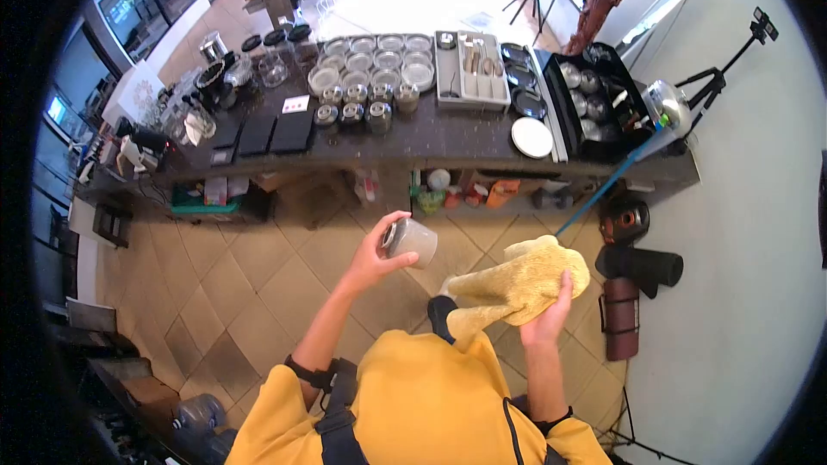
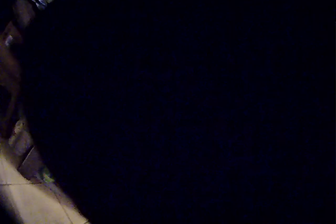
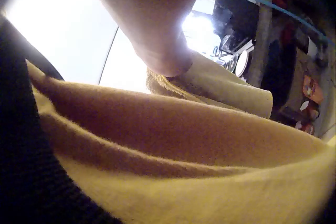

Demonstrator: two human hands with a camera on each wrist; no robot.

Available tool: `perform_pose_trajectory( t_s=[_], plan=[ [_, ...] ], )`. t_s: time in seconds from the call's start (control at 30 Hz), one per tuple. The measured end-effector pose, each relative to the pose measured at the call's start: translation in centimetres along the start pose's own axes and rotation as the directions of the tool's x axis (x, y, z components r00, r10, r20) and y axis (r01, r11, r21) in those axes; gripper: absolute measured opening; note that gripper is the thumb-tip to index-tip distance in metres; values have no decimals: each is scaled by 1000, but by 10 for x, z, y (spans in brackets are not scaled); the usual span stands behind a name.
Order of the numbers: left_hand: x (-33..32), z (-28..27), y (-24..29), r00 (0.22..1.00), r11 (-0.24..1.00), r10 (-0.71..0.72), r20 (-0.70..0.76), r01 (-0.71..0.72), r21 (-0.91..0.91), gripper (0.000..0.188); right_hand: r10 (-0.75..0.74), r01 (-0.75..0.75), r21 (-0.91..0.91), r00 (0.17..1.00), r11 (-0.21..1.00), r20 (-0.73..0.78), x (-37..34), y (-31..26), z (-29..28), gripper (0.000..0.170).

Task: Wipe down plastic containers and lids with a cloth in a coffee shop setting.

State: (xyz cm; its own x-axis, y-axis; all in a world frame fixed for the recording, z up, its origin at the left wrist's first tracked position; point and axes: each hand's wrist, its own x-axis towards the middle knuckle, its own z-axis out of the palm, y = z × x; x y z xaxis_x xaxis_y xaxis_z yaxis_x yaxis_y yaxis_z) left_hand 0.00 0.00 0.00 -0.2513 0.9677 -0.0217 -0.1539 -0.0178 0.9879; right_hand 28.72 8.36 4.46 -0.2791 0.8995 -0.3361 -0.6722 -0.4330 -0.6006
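In the head view my left hand [image 1: 370,260] grips a small glass jar [image 1: 417,244] tilted on its side, thumb along the near side and fingers over the far side. The jar's greyish end points right, toward the cloth. My right hand [image 1: 550,317] holds a bunched yellow cloth [image 1: 525,282], thumb over its edge and part of the cloth hanging to the left. In the right wrist view that hand [image 3: 165,58] shows against the cloth [image 3: 231,87], behind a yellow sleeve fold. Darkness covers nearly all of the left wrist view, hiding the left hand there.
Ahead stands a dark counter [image 1: 405,142] bearing several lidded jars [image 1: 353,112], a tray of round glass containers [image 1: 370,60], a cutlery tray [image 1: 472,77] and a white plate [image 1: 531,137]. A blue pole [image 1: 603,189] leans at the right. Rolled mats [image 1: 622,319] lie by the wall.
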Motion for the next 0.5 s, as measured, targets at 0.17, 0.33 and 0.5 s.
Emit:
perform_pose_trajectory(
  t_s=[0.17, 0.33, 0.5],
  plan=[
    [73, 11, 32, 992, 993, -53, -118, 65, 98, 74, 47, -54, -62, 994, 997, -103, 98, -17, 33, 53],
    [133, 13, 43, 987, 993, -7, -158, 26, 118, 76, 90, -93, -147, 996, 985, -24, 178, -23, 72, 52],
    [166, 9, 52, 992, 998, -2, -125, 10, 63, 76, 87, -55, -395, 994, 917, 63, 219, -8, 116, 55]
  ],
)
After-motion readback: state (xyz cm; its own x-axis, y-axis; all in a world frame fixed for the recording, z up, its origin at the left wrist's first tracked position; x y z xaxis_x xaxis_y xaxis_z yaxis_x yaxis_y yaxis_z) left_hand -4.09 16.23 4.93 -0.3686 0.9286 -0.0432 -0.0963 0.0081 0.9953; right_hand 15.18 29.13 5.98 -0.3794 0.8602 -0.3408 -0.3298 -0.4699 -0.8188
